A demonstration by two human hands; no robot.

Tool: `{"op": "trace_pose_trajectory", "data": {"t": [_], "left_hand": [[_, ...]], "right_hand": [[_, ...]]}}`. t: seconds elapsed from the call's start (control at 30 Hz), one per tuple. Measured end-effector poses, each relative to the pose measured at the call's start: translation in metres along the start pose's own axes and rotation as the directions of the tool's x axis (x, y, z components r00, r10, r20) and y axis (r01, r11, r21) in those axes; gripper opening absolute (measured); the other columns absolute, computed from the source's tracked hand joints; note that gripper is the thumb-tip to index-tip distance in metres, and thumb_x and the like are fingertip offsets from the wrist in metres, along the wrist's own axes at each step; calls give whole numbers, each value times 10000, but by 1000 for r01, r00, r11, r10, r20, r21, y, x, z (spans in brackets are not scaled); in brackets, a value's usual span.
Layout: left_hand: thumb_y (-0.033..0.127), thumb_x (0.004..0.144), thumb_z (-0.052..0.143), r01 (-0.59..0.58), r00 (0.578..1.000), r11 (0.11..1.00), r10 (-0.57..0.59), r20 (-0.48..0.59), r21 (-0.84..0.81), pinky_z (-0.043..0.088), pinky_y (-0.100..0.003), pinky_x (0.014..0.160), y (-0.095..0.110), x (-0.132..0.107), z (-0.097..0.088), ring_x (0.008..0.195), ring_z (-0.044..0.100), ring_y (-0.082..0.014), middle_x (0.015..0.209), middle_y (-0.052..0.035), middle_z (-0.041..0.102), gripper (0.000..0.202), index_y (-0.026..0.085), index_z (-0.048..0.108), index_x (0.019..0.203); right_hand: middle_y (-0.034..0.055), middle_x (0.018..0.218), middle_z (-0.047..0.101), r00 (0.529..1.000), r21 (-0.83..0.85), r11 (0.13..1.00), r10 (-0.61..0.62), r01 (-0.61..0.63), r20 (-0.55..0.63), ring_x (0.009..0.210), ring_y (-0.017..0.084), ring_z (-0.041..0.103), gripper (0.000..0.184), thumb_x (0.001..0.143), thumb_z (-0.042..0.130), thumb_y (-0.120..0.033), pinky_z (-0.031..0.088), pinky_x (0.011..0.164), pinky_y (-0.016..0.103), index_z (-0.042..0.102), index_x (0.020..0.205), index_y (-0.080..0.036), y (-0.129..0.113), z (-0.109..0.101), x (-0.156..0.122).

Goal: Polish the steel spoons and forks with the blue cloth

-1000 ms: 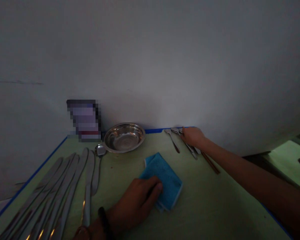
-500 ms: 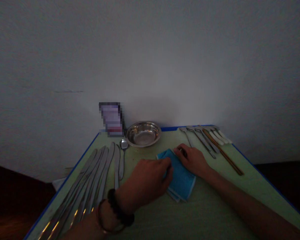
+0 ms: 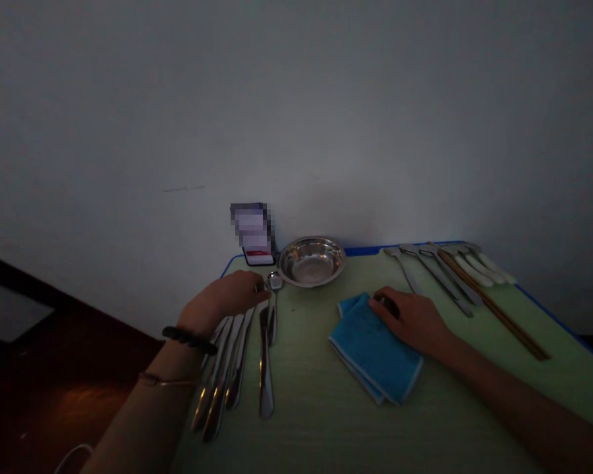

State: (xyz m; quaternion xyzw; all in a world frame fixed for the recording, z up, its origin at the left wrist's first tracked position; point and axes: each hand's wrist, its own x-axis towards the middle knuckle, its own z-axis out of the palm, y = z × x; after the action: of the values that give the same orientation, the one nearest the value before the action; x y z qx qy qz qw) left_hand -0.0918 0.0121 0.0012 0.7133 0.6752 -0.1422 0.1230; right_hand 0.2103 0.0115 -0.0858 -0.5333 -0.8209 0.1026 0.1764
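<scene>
My left hand lies over the far ends of a row of steel knives at the table's left side, fingers curled onto them beside a small spoon. Whether it grips one I cannot make out. My right hand rests flat on a folded blue cloth in the middle of the pale green table, fingers together and pressing down on its far corner.
A steel bowl stands at the back by the wall, a small blurred card to its left. Several spoons and forks and wooden chopsticks lie at the back right. The table has a blue edge.
My right hand came back from the cutlery at the back right onto the blue cloth. My left hand left the cloth and went left onto the knives. The view swung left.
</scene>
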Motion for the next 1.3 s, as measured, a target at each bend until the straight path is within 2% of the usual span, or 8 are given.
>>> {"op": "trace_pose_trajectory", "data": {"t": [0.17,0.37,0.6,0.8,0.97,1.07,1.2,1.3], "left_hand": [[392,771,460,36,998,995,-31,-57,96,468,-321,686,12,12,20,831,637,-262,904,-146,677,316,151,642,864],[338,763,430,87,994,985,-77,-77,147,475,-437,662,21,19,33,845,632,-355,922,-219,664,354,113,652,921],[359,756,414,44,998,990,-37,-50,137,474,-443,667,30,21,41,827,638,-353,898,-217,677,377,108,679,851],[372,790,349,50,996,995,-43,-77,87,465,-413,687,22,17,22,838,631,-346,890,-227,662,420,83,654,811],[455,837,276,-24,1000,990,24,-5,-136,452,-268,505,-9,-16,-10,525,604,-193,571,-50,624,443,165,555,652],[424,853,328,-248,969,860,213,-127,-447,464,-249,612,2,-39,-16,586,589,-155,590,-9,603,383,181,516,625],[420,888,274,-292,931,494,342,-126,-819,350,-188,342,61,-39,8,362,480,-98,473,38,508,356,184,443,682],[422,882,306,-314,915,184,320,-245,-931,321,-159,303,105,-25,41,327,450,-79,493,77,455,265,200,393,766]], "right_hand": [[0,709,659,1000,25,1000,1,-1,-4,639,163,607,363,854,317,-493,342,557,266,573,881,-237,0,0,0],[-2,742,665,1000,26,1000,-18,18,-7,656,152,605,348,860,323,-478,339,571,258,568,874,-232,-1,-2,1],[0,772,669,1000,13,1000,-20,21,-18,675,149,606,337,862,327,-474,337,580,259,559,875,-230,-2,-3,1],[3,760,663,1000,26,999,-20,20,-7,680,161,605,341,853,332,-492,330,576,269,556,857,-236,0,0,1],[13,739,635,996,105,993,-66,59,59,646,170,581,515,761,429,-594,364,589,282,482,1122,-230,1,-7,1],[49,1001,593,973,170,966,-213,196,87,734,172,581,697,702,520,-587,405,661,304,334,1289,-262,3,-13,0],[70,1103,499,972,201,954,-235,225,28,784,161,560,357,774,510,-414,433,692,314,515,1078,-226,7,-11,-4],[88,1055,479,973,290,934,-167,209,-162,850,165,539,161,795,494,-293,444,726,311,528,909,-185,13,-6,-12]]}}
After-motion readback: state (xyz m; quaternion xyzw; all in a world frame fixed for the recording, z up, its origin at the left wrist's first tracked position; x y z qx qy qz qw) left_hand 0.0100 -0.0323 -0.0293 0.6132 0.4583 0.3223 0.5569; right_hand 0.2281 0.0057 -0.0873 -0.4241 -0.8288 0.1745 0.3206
